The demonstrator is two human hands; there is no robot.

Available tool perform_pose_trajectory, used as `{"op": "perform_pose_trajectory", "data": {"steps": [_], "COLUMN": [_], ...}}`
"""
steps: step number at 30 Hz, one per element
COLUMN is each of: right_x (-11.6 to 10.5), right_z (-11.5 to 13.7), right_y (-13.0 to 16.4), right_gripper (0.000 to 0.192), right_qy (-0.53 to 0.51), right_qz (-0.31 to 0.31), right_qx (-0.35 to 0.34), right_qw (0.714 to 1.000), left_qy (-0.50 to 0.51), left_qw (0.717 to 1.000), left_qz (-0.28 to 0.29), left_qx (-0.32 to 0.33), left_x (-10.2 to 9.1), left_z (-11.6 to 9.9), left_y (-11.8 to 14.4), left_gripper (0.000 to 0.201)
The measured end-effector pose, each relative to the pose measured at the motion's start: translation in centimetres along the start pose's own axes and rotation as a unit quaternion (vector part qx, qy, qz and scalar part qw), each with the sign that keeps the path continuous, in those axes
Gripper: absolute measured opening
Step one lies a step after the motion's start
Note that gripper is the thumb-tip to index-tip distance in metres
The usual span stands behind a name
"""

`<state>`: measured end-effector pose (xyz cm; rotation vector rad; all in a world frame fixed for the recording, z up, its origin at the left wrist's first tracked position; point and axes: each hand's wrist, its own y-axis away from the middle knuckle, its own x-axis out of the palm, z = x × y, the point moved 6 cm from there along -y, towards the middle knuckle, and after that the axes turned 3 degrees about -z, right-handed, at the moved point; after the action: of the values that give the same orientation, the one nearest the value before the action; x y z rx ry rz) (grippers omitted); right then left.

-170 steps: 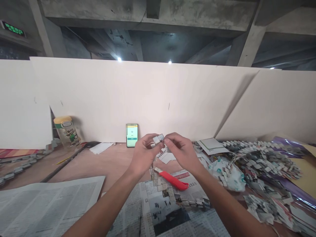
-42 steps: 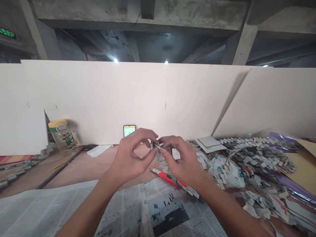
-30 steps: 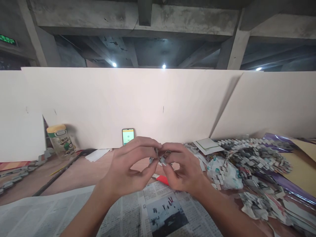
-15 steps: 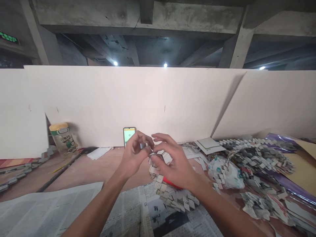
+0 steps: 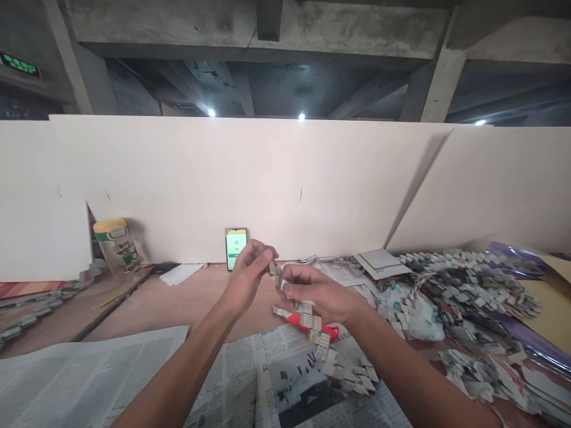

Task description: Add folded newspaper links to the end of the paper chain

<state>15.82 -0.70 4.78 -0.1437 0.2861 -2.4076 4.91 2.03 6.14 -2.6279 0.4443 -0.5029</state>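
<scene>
My left hand (image 5: 247,274) pinches the top end of a folded newspaper chain (image 5: 322,346) between thumb and fingertips. My right hand (image 5: 316,295) grips the same chain just below, fingers closed around it. The chain hangs from both hands and trails down onto the spread newspaper (image 5: 285,380), where its lower links lie in a zigzag. A red utility knife (image 5: 307,321) lies on the table under my right hand, partly hidden by the chain.
A phone (image 5: 236,248) leans against the white board at the back. A plastic jar (image 5: 116,246) stands at the left. A big heap of paper chains (image 5: 468,285) fills the right side, beside a white plastic bag (image 5: 408,312). More newspaper (image 5: 84,374) lies front left.
The hands went from folding a small link close together to holding the chain's upper end; the chain now hangs lower and more stretched out. The view shifted slightly.
</scene>
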Motion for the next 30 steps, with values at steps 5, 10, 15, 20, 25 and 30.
{"op": "perform_pose_trajectory", "data": {"steps": [5, 10, 15, 20, 25, 30], "right_x": [-1.0, -1.5, -1.3, -1.4, -1.1, -0.7], "right_z": [-0.2, -1.0, -0.7, -0.5, -0.6, -0.4], "right_y": [0.3, 0.3, 0.3, 0.4, 0.3, 0.2], "right_gripper": [0.012, 0.014, 0.015, 0.016, 0.019, 0.016], "right_qy": [-0.135, -0.174, -0.164, -0.153, -0.158, -0.177], "right_qz": [0.012, -0.012, -0.011, -0.019, -0.019, -0.012], "right_qx": [0.004, 0.024, 0.017, 0.017, 0.020, 0.014], "right_qw": [0.991, 0.984, 0.986, 0.988, 0.987, 0.984], "left_qy": [0.156, 0.263, 0.235, 0.170, 0.128, 0.147], "left_qw": [0.986, 0.961, 0.970, 0.984, 0.990, 0.987], "left_qz": [0.022, 0.012, 0.017, -0.036, -0.061, -0.061], "left_qx": [-0.055, -0.083, -0.063, -0.032, -0.014, -0.032], "left_x": [0.8, 1.1, 1.1, 0.6, 0.2, 0.5], "left_z": [1.0, 1.4, 1.2, 1.2, 1.0, 0.9], "left_y": [0.3, 0.6, 0.5, 0.1, 0.1, 0.2], "left_gripper": [0.015, 0.011, 0.016, 0.021, 0.022, 0.022]}}
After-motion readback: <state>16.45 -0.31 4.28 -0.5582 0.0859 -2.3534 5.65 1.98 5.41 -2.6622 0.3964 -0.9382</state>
